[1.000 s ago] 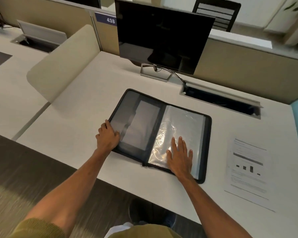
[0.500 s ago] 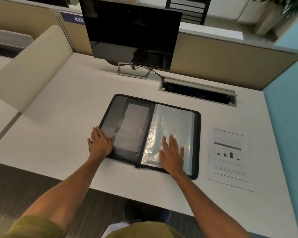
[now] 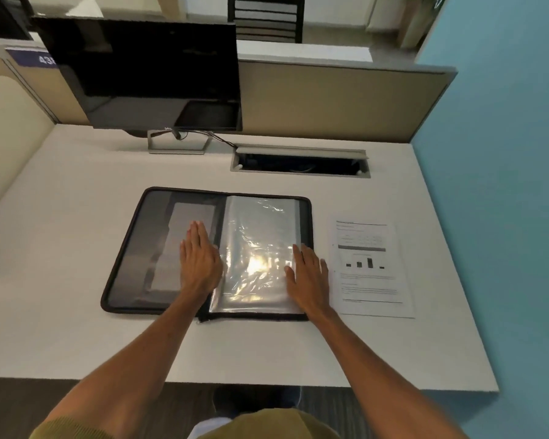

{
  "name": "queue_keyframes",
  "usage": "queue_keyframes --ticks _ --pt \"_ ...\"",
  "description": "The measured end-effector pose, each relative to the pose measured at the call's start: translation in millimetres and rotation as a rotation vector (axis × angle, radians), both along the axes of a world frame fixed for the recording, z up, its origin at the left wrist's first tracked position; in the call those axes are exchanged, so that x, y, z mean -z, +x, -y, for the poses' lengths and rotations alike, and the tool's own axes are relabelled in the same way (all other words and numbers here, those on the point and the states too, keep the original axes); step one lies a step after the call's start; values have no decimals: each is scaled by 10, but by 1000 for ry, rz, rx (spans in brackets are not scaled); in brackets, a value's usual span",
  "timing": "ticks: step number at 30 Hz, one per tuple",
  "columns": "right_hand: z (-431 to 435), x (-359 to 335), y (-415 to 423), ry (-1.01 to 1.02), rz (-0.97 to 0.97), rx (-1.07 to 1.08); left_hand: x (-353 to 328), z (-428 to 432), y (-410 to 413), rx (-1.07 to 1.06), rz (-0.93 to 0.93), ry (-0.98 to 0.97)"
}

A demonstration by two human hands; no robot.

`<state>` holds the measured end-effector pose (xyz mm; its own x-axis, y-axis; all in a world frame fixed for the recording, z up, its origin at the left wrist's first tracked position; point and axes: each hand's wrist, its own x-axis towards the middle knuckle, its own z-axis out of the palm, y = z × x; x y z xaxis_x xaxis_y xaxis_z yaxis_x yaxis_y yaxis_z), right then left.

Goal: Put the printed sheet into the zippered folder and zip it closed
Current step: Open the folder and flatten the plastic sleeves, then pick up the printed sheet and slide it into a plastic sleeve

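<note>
On the white desk the zippered folder lies unzipped and flat, left hand and right hand resting on it with fingers extended, grasping nothing, printed sheet just beside its right edge

I see the folder lying open on the desk, with the sheet just right of it. My left hand lies on its left half, my right hand on its right edge. A monitor stands behind.
</note>
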<state>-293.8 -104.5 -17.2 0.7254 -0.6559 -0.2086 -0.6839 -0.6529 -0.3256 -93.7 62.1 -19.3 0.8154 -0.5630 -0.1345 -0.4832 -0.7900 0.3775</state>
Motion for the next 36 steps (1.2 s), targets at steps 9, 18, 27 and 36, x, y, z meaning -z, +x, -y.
queue_keyframes --ticks 9,18,27,36 --pt "857 -13 -749 -23 -39 203 13 1400 -1094 293 -66 5" --pt "1526 -75 -1236 -39 -76 328 65 2141 -1545 434 -117 43" --pt "1887 -78 -1410 159 -9 519 118 2455 -1870 306 -126 -24" --pt "2079 -70 -1348 381 222 797 93 2666 -1745 -133 -537 -116"
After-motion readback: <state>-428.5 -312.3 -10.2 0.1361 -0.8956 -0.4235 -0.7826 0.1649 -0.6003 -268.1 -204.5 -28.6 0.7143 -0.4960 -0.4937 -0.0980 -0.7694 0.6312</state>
